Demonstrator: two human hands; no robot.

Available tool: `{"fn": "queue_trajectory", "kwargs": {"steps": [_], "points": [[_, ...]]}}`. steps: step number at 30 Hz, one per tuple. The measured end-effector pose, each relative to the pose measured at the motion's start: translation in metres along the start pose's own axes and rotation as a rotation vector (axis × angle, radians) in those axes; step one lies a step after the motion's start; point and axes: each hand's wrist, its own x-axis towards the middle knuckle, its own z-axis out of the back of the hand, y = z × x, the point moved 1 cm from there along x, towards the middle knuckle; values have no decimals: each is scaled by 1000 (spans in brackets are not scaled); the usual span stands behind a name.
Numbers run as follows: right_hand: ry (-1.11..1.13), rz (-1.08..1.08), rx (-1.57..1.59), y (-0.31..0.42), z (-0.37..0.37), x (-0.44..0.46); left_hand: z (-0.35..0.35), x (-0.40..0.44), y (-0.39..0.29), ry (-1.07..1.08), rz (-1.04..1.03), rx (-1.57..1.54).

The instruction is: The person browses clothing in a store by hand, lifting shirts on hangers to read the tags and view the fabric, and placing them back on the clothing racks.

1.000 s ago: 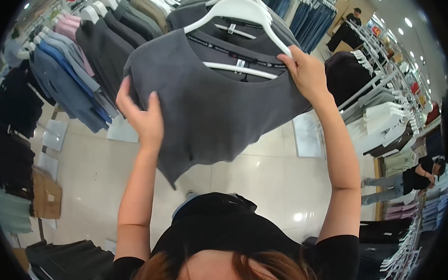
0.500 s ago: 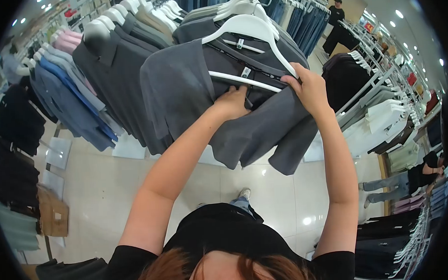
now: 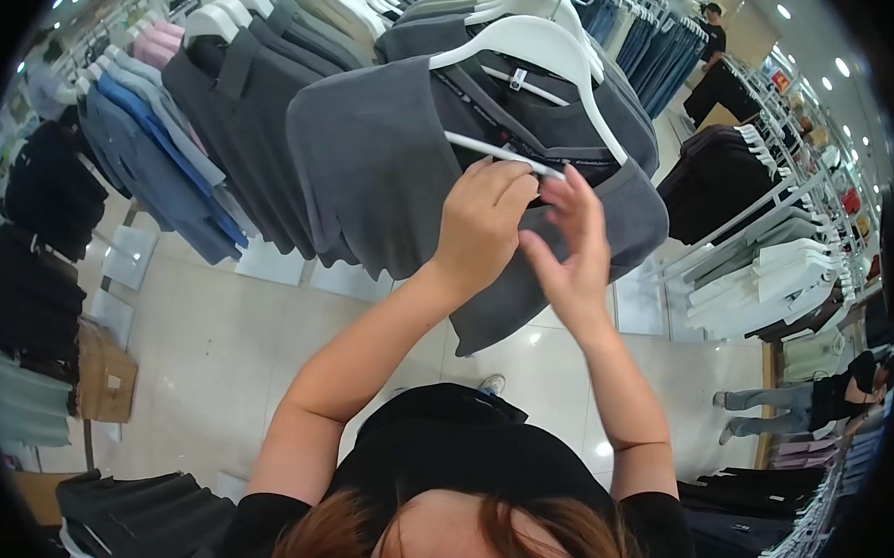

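Note:
A dark grey V-neck shirt (image 3: pixel 372 163) hangs on a white hanger (image 3: pixel 516 39) at the front of the rack, both its shoulders over the hanger. My left hand (image 3: pixel 484 218) is closed on the shirt at the front of the neckline, just under the hanger's white lower bar (image 3: pixel 481 148); its fingertips are partly hidden. Close beside it on the right, my right hand (image 3: pixel 573 249) has its fingers apart, slightly blurred, in front of the neckline. Behind the neck opening, a small label (image 3: pixel 518 79) shows on another grey shirt.
Dark grey polo shirts (image 3: pixel 231 139) hang to the left, with blue shirts (image 3: pixel 148 162) further left. Jeans (image 3: pixel 662 55) hang at the back. Black tops (image 3: pixel 717 177) and white tops (image 3: pixel 767 285) line the right rack. A cardboard box (image 3: pixel 107 374) sits on the floor at left. Two people stand at right.
My right hand has let go of the right shoulder and come down beside my left hand. My left hand has moved out from inside the neckline to its front. The shirt's right shoulder now lies over the hanger.

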Motion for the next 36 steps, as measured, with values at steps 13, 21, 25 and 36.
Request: {"fn": "queue_trajectory", "kwargs": {"steps": [13,21,25,36], "points": [[-23,-224,622,-3,-32,-10,34,7,-47,412,241,-35],[4,-449,828,26,-7,-10,60,-10,-39,129,715,-502],[206,-570,669,0,-5,-27,68,-45,-24,246,1146,-846],[304,-628,763,-13,-2,-31,70,-65,-31,241,1209,-906]]}}
